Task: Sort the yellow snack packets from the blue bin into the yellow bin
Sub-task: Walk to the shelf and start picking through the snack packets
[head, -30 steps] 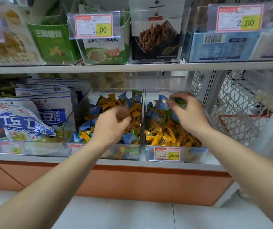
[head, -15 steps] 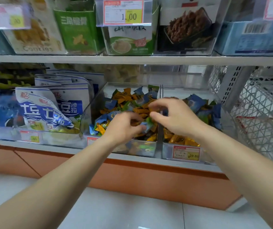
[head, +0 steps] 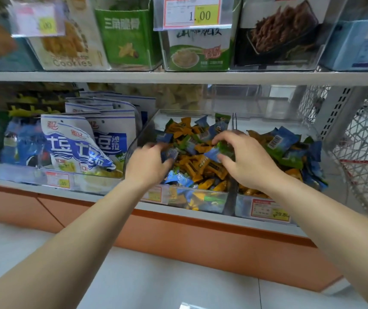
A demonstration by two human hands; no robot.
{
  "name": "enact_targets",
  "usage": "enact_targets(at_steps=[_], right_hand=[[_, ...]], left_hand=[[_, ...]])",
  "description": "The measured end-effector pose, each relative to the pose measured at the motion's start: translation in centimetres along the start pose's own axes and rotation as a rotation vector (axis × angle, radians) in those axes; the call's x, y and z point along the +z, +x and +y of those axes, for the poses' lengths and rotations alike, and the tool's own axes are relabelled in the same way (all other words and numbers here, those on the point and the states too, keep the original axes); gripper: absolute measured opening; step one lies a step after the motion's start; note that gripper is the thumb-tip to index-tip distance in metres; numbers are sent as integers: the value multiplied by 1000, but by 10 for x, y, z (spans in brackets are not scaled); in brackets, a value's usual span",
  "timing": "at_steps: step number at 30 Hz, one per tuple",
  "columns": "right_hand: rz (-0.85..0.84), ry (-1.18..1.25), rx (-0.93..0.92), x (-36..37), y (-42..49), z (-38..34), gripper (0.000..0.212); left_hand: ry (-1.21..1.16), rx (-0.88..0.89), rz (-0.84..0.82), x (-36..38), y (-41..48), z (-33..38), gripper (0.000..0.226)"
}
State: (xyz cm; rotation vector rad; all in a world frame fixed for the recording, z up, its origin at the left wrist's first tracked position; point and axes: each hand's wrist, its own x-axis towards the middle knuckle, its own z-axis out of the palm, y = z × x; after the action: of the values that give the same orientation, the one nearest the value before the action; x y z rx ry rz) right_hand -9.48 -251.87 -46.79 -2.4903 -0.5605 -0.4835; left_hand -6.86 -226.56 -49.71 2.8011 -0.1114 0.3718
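Note:
Two clear bins stand side by side on the lower shelf. The left bin (head: 142,132) holds mixed yellow packets (head: 203,166), blue ones and green ones. The right bin (head: 244,202) has blue and green packets (head: 286,148) on top of yellow ones. My left hand (head: 147,167) is inside the left bin, its fingers curled on a blue packet (head: 171,153). My right hand (head: 248,162) reaches over the divider into the left bin and pinches a blue-green packet (head: 217,151) between thumb and fingers.
White and blue snack bags (head: 78,143) stand left of the bins. The upper shelf (head: 178,76) with boxes and a price tag (head: 192,14) overhangs the bins. A wire mesh basket (head: 365,157) is at the right. An orange base panel (head: 178,233) runs below.
My right hand came from the right bin across to the left bin with a blue-green packet. My left hand stayed in the left bin, shifting a little. The view moved closer.

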Motion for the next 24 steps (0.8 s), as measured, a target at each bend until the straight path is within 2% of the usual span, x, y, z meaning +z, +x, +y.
enact_targets(at_steps=[2,4,9,12,18,24], right_hand=[[20,-17,-15,4,0,1,29],[43,30,13,6,2,3,29],[49,115,40,10,2,8,28],[56,109,44,11,1,6,28],[141,229,145,3,1,-4,44],[90,247,95,-3,-5,-20,37]], left_hand=[[-67,0,-92,6,5,2,62],[-148,6,-97,7,10,2,63],[-410,62,-46,3,14,0,34],[-485,56,-41,2,13,-1,30],[-590,-86,180,-19,11,-4,30],[-358,-38,-159,-21,-6,-3,35]])
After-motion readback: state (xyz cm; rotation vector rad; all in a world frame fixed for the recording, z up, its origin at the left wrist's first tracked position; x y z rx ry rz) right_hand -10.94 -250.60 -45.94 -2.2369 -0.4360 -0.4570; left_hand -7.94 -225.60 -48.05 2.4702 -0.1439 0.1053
